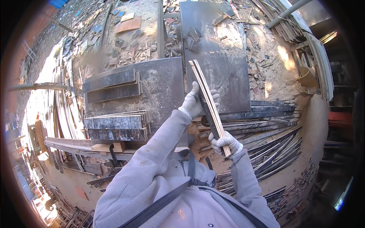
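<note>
A few narrow plywood strips [207,98], dark-faced with pale layered edges, are held together on edge, slanting from far left to near right. White knit gloves cover both hands. My left hand [193,103] grips the strips around their middle, thumb on the near side and fingertips showing past the far side. Closer to my body, my right hand [227,144] is closed around their near end. Beneath the strips lies a dark, dusty panel table [167,76]. On its left part, a stack of dark plywood strips [116,125] sits nearer me than several flatter strips [112,85].
Piles of long dark strips [272,142] lie on the ground to my right. Wood scraps [129,24] litter the dirt beyond the table. A long plank [68,143] with wood blocks runs along the table's near left side. Leaning boards [317,64] stand at the far right.
</note>
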The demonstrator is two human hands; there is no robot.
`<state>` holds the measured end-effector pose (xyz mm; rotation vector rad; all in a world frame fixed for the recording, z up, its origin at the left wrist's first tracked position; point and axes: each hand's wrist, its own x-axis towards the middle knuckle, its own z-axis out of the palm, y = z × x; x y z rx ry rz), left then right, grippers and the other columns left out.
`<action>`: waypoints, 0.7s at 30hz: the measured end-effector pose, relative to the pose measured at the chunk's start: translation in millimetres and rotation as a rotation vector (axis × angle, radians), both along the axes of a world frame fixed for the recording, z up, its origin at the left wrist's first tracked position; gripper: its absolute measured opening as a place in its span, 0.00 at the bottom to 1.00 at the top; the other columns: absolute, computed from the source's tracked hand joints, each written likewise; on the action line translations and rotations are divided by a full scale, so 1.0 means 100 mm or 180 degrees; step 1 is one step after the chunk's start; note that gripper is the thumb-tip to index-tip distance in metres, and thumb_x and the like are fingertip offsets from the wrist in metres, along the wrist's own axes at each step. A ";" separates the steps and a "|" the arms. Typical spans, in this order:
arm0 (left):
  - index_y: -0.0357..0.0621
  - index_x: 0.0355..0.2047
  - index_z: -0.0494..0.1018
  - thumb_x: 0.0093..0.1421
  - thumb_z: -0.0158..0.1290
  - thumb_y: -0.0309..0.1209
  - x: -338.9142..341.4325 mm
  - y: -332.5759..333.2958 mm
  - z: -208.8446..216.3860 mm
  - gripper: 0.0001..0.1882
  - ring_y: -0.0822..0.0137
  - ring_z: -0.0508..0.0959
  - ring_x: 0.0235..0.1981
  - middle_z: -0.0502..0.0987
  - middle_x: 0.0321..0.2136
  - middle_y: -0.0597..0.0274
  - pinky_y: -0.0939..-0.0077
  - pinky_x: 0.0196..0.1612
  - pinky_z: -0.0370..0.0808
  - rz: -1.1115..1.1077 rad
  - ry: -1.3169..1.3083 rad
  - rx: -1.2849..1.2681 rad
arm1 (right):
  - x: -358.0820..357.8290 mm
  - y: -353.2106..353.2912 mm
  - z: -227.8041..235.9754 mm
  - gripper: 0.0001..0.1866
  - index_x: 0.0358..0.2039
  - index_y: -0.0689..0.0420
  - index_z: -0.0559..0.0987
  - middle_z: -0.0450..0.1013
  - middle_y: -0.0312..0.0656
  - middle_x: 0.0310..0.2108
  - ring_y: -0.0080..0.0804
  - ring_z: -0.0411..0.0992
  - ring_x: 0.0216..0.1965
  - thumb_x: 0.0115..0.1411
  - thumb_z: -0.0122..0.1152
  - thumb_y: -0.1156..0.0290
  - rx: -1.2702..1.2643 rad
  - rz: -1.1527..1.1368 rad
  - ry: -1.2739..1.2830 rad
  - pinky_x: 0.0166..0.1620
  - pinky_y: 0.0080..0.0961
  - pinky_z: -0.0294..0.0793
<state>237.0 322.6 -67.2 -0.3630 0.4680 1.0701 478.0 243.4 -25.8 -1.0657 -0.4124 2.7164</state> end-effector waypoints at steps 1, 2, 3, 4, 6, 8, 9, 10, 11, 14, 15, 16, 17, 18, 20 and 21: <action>0.38 0.52 0.74 0.62 0.56 0.62 0.02 -0.03 -0.06 0.37 0.48 0.82 0.46 0.80 0.43 0.47 0.42 0.52 0.80 0.0039 0.0131 0.0003 | -0.01 -0.08 -0.01 0.26 0.52 0.66 0.75 0.66 0.36 0.24 0.26 0.64 0.20 0.54 0.69 0.72 -0.0260 -0.0098 0.0336 0.25 0.25 0.66; 0.39 0.52 0.74 0.64 0.56 0.59 0.05 -0.05 -0.19 0.34 0.48 0.82 0.45 0.81 0.42 0.47 0.42 0.51 0.80 0.0072 0.0261 0.0004 | 0.01 -0.12 -0.06 0.27 0.55 0.66 0.74 0.70 0.39 0.27 0.29 0.69 0.23 0.55 0.68 0.72 -0.0520 -0.0249 0.0687 0.27 0.28 0.71; 0.40 0.51 0.75 0.65 0.55 0.57 0.09 -0.06 -0.34 0.30 0.48 0.82 0.44 0.81 0.40 0.48 0.42 0.50 0.80 0.0110 0.0394 0.0002 | 0.02 -0.15 -0.11 0.28 0.57 0.67 0.73 0.73 0.42 0.30 0.31 0.74 0.25 0.56 0.67 0.72 -0.0782 -0.0396 0.1039 0.29 0.30 0.75; 0.43 0.47 0.76 0.67 0.54 0.55 0.11 -0.03 -0.35 0.26 0.48 0.82 0.40 0.81 0.36 0.49 0.43 0.49 0.80 0.0282 0.0155 -0.0150 | 0.03 -0.11 -0.06 0.29 0.59 0.67 0.72 0.76 0.46 0.35 0.36 0.78 0.30 0.57 0.67 0.71 -0.0801 -0.0402 0.0726 0.33 0.33 0.80; 0.45 0.42 0.76 0.69 0.55 0.53 0.17 0.04 -0.39 0.22 0.51 0.82 0.36 0.81 0.33 0.53 0.46 0.46 0.80 0.0091 0.0544 -0.0580 | 0.09 0.03 0.06 0.32 0.63 0.66 0.69 0.80 0.55 0.46 0.46 0.84 0.43 0.61 0.66 0.66 -0.0263 -0.0289 0.0015 0.46 0.44 0.86; 0.48 0.42 0.77 0.69 0.56 0.53 0.19 0.18 -0.55 0.21 0.56 0.81 0.32 0.81 0.32 0.56 0.49 0.42 0.81 -0.0090 0.1248 -0.0908 | 0.11 0.12 0.02 0.45 0.67 0.68 0.66 0.80 0.54 0.47 0.42 0.83 0.45 0.57 0.75 0.56 0.1419 0.0571 -0.1650 0.49 0.38 0.83; 0.47 0.42 0.77 0.69 0.57 0.54 0.26 0.26 -0.72 0.22 0.57 0.81 0.31 0.81 0.33 0.57 0.51 0.40 0.80 -0.0064 0.1864 -0.1129 | 0.14 0.09 -0.08 0.52 0.68 0.68 0.64 0.80 0.54 0.48 0.42 0.82 0.47 0.53 0.80 0.51 0.2482 0.1084 -0.2574 0.50 0.36 0.83; 0.42 0.45 0.78 0.68 0.58 0.53 0.25 0.29 -0.83 0.24 0.58 0.81 0.31 0.82 0.34 0.56 0.54 0.39 0.79 -0.0122 0.2179 -0.1190 | -0.15 0.19 0.30 0.65 0.71 0.69 0.59 0.80 0.56 0.49 0.45 0.81 0.49 0.44 0.83 0.43 0.2557 0.1635 -0.3316 0.54 0.35 0.79; 0.37 0.47 0.79 0.68 0.59 0.53 0.22 0.30 -0.93 0.27 0.58 0.82 0.31 0.83 0.36 0.55 0.57 0.37 0.78 -0.0179 0.2495 -0.1253 | -0.22 0.10 0.14 0.71 0.74 0.69 0.51 0.80 0.59 0.47 0.50 0.81 0.49 0.44 0.82 0.40 0.3185 0.1935 -0.3572 0.55 0.39 0.79; 0.35 0.49 0.78 0.67 0.60 0.52 0.27 0.40 -0.98 0.29 0.59 0.82 0.33 0.83 0.36 0.55 0.59 0.38 0.78 -0.0255 0.2506 -0.1562 | -0.45 0.05 0.01 0.58 0.66 0.69 0.60 0.80 0.59 0.43 0.55 0.81 0.47 0.46 0.78 0.46 0.3589 0.2589 -0.4370 0.52 0.43 0.79; 0.36 0.49 0.78 0.66 0.61 0.52 0.26 0.41 -0.94 0.28 0.59 0.82 0.34 0.83 0.37 0.55 0.59 0.39 0.79 -0.0327 0.2576 -0.1514 | -0.48 0.11 -0.07 0.53 0.62 0.69 0.62 0.80 0.59 0.42 0.56 0.81 0.46 0.46 0.77 0.48 0.3246 0.2669 -0.4310 0.51 0.44 0.80; 0.36 0.50 0.78 0.66 0.62 0.52 0.25 0.43 -0.90 0.28 0.59 0.83 0.36 0.83 0.37 0.55 0.59 0.40 0.79 -0.0400 0.2646 -0.1465 | -0.50 0.15 -0.12 0.47 0.58 0.68 0.65 0.80 0.59 0.41 0.57 0.81 0.45 0.46 0.77 0.51 0.2902 0.2743 -0.4247 0.50 0.45 0.80; 0.36 0.50 0.78 0.66 0.62 0.51 0.24 0.44 -0.86 0.28 0.59 0.83 0.37 0.83 0.38 0.54 0.59 0.40 0.80 -0.0476 0.2714 -0.1414 | -0.49 0.17 -0.15 0.44 0.55 0.66 0.66 0.80 0.59 0.40 0.57 0.81 0.45 0.46 0.76 0.52 0.2959 0.2687 -0.4282 0.50 0.46 0.80; 0.37 0.52 0.77 0.67 0.61 0.49 0.19 0.44 -0.90 0.27 0.57 0.83 0.38 0.83 0.40 0.53 0.56 0.42 0.80 -0.0405 0.2424 -0.1267 | -0.52 0.19 -0.13 0.40 0.52 0.65 0.67 0.80 0.59 0.39 0.58 0.81 0.44 0.46 0.75 0.54 0.3045 0.2651 -0.4289 0.49 0.46 0.80; 0.40 0.57 0.74 0.69 0.59 0.46 0.09 0.44 -0.98 0.25 0.54 0.83 0.39 0.82 0.43 0.50 0.52 0.46 0.82 -0.0262 0.1848 -0.0961 | -0.52 0.23 -0.10 0.38 0.49 0.65 0.69 0.80 0.61 0.38 0.58 0.81 0.44 0.44 0.74 0.56 0.3207 0.2534 -0.4230 0.49 0.47 0.80; 0.39 0.57 0.73 0.69 0.59 0.44 0.07 0.44 -0.95 0.25 0.53 0.84 0.40 0.82 0.43 0.50 0.50 0.47 0.82 -0.0215 0.1611 -0.0858 | -0.49 0.24 -0.11 0.38 0.49 0.65 0.69 0.80 0.61 0.38 0.58 0.81 0.44 0.44 0.74 0.56 0.3185 0.2512 -0.4198 0.49 0.47 0.80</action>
